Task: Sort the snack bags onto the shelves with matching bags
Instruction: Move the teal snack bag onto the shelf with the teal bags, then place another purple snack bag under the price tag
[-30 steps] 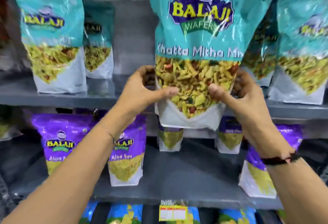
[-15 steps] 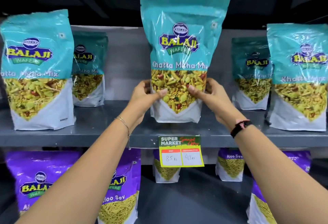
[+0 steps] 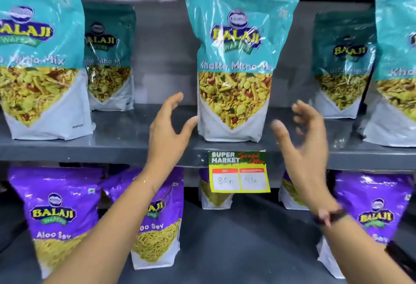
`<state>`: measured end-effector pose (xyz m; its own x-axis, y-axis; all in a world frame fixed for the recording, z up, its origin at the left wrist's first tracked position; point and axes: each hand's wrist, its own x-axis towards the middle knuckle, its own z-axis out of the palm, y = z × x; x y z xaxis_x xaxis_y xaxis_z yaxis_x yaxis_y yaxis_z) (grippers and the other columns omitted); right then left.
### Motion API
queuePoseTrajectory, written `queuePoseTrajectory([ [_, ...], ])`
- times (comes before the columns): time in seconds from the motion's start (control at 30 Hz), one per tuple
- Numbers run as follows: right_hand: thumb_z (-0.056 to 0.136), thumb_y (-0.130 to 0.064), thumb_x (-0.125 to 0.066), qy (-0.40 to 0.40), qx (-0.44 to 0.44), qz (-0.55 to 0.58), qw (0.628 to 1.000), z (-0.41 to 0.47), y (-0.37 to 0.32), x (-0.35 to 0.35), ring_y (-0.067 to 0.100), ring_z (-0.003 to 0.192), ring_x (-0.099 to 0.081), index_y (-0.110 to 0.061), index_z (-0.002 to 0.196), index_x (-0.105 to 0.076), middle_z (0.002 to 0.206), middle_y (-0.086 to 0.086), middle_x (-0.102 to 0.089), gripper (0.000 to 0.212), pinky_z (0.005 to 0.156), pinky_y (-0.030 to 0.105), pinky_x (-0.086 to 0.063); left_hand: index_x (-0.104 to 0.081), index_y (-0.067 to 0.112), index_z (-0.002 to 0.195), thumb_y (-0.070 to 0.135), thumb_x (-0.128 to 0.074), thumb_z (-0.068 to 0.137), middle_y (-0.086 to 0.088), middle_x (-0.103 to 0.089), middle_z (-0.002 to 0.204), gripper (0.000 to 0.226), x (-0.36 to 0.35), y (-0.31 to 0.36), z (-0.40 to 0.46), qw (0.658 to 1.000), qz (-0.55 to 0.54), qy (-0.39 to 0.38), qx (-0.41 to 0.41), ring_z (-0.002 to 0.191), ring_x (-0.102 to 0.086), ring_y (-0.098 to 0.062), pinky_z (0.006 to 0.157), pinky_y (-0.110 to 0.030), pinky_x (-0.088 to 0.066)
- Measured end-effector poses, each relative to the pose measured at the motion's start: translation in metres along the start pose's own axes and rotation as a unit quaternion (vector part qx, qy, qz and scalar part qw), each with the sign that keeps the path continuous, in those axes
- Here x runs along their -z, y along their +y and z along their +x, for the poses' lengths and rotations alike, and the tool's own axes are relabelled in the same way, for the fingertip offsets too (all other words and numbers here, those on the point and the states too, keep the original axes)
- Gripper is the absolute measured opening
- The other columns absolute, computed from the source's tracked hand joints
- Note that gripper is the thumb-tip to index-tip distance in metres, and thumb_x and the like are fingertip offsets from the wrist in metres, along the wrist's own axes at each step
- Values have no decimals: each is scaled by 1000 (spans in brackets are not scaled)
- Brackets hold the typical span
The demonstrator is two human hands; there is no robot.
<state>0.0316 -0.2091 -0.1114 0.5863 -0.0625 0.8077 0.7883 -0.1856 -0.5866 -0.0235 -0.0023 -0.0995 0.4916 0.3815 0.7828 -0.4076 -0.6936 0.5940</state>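
While the teal Khatta Mitha Mix bag (image 3: 238,63) stands upright on the upper shelf (image 3: 135,146), I see my left hand (image 3: 167,133) spread wide with nothing in it, its thumb tip right at the bag's lower left edge; whether it touches, I cannot tell. My right hand (image 3: 304,139) is blurred, fingers loosely splayed and empty, just clear of the bag's lower right corner. Between the two hands, below the bag, a yellow price tag (image 3: 239,172) hangs from the shelf edge. Beyond each hand, more teal bags (image 3: 38,58) line the same shelf. Beneath my forearms, purple Aloo Sev bags (image 3: 58,214) stand on the lower shelf (image 3: 243,245).
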Motion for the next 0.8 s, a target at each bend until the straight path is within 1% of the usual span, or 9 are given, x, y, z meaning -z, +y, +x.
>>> queuePoseTrajectory([
  [0.07,84,-45,-48,19,96,-20,995,-52,7,6,1,103,-47,-21,110,-47,106,-21,-52,35,90,17,-35,-43,11,123,18,-57,82,3,-46,130,44,15,-14,-35,991,88,46,-86,122,-41,-10,105,-13,-26],
  [0.17,89,-44,-39,-110,135,-69,982,-126,32,-10,2,97,-45,-14,101,-49,100,-5,-49,34,95,6,-25,-37,11,125,15,-51,83,-1,-36,137,44,31,-57,-94,979,165,56,-107,131,-29,-7,111,-21,-20],
  [0.27,87,-51,-36,-272,44,-95,957,-173,66,-47,10,100,-44,-18,109,-47,107,-1,-55,40,97,4,-21,-34,12,126,20,-47,83,-5,-30,139,45,46,-106,-147,985,164,50,9,133,-25,-7,111,-13,-14],
  [0.37,80,-54,-45,-367,-71,-105,921,-198,97,-93,12,110,-41,-16,121,-44,118,11,-58,56,97,17,-27,-34,2,127,15,-50,81,-21,-36,137,50,56,-159,-185,979,148,40,135,128,-27,-13,107,-5,-12],
  [0.47,75,-52,-58,-446,-172,-95,873,-211,116,-138,24,129,-36,-8,134,-31,139,14,-43,78,107,28,-24,-24,-2,132,1,-62,76,-24,-32,141,68,61,-204,-200,949,106,-36,293,133,-29,-29,113,-31,-21],
  [0.53,67,-58,-61,-483,-216,-63,846,-216,126,-163,25,135,-31,-10,137,-25,145,12,-36,92,111,32,-24,-20,1,134,9,-72,65,-20,-32,143,87,64,-225,-202,927,62,-114,351,131,-31,-26,112,-41,-25],
  [0.67,73,-21,-72,-516,-262,-32,815,-223,137,-188,26,127,-41,-9,130,-32,137,13,-45,71,80,15,-30,-27,5,130,35,-69,48,-12,-41,134,96,66,-248,-199,902,-11,-196,385,124,-39,-22,108,-39,-31],
  [0.73,74,-14,-70,-500,-278,-31,819,-227,138,-191,28,122,-46,-5,124,-38,130,16,-51,60,71,15,-31,-29,8,126,13,-73,60,-13,-44,131,79,63,-254,-198,889,-42,-214,403,118,-44,-18,103,-34,-37],
  [0.8,73,-12,-70,-478,-287,-32,829,-229,136,-190,28,119,-49,-5,122,-41,129,15,-53,57,72,17,-33,-34,14,118,-10,-64,69,-15,-49,124,62,60,-256,-197,890,-54,-209,401,103,-54,-4,88,-14,-45],
])
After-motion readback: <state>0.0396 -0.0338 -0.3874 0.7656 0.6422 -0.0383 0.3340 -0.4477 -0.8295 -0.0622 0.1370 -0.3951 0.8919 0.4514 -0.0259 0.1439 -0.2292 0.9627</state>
